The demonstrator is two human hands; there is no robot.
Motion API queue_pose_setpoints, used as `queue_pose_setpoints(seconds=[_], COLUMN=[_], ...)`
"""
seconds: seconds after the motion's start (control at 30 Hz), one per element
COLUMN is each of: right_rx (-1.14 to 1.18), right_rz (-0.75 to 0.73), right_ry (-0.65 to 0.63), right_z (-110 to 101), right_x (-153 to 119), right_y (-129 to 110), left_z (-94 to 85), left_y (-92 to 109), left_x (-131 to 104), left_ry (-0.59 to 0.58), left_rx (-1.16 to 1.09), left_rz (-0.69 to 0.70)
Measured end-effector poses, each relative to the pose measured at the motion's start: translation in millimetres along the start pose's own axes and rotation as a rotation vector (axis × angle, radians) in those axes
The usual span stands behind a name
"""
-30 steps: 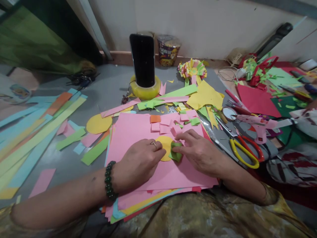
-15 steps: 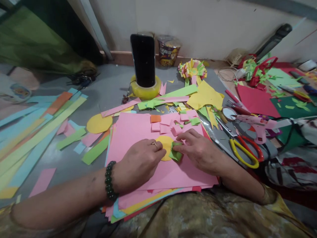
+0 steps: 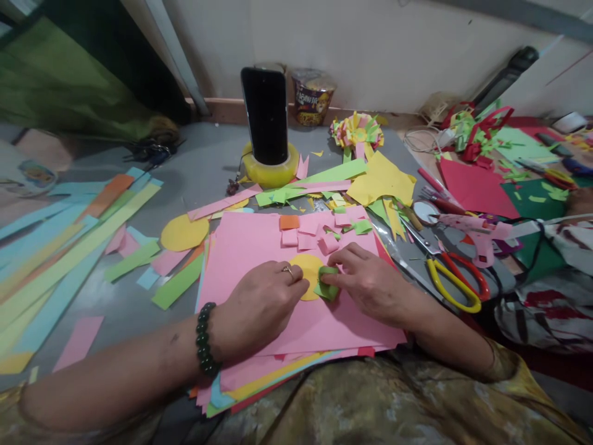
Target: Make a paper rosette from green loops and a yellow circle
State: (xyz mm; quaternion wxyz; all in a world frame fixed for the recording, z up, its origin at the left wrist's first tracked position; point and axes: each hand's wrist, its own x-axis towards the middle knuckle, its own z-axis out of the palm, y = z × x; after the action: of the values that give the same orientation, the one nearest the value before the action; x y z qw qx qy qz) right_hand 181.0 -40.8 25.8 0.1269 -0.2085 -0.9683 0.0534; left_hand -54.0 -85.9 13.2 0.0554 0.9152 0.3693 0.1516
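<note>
A yellow paper circle (image 3: 307, 277) lies on the top pink sheet (image 3: 241, 241) of a paper stack. My left hand (image 3: 264, 303) has its fingers closed on the circle's left edge. At the circle's right edge, my right hand (image 3: 365, 281) pinches a folded green paper piece (image 3: 328, 290), which overlaps the circle. Small folded pink pieces (image 3: 307, 240), an orange one (image 3: 290, 222) and green ones (image 3: 362, 227) lie on the sheet beyond my hands.
A phone (image 3: 265, 114) stands in a yellow tape roll (image 3: 271, 168) behind the stack. Scissors (image 3: 454, 284) and a pink glue gun (image 3: 479, 235) lie right. Paper strips (image 3: 88, 247) spread left. Part of another person's hand (image 3: 580, 203) shows at the right edge.
The green piece now looks more curled under my right fingers. My left hand keeps its place on the circle. Part of another person's hand has appeared at the right edge.
</note>
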Motion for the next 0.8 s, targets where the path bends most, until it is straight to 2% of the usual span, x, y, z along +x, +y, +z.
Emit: queue_pose_setpoints(seconds=[0.37,0.6,0.8], right_rx=[0.012,0.039,0.055], right_rz=[0.021,0.063,0.064], right_ry=[-0.05,0.136,0.021], right_z=[2.8,-4.4,0.7], right_x=[-0.1,-4.4,-2.2], right_y=[-0.4,2.2,0.7], left_z=[-1.6,-1.9,-1.0], left_y=[1.3,1.1,0.3], left_x=[0.2,-0.3,-0.8], left_ry=[-0.014,-0.082,-0.086], left_rx=[0.022,0.015,0.017], left_rz=[-0.007,-0.022,-0.025])
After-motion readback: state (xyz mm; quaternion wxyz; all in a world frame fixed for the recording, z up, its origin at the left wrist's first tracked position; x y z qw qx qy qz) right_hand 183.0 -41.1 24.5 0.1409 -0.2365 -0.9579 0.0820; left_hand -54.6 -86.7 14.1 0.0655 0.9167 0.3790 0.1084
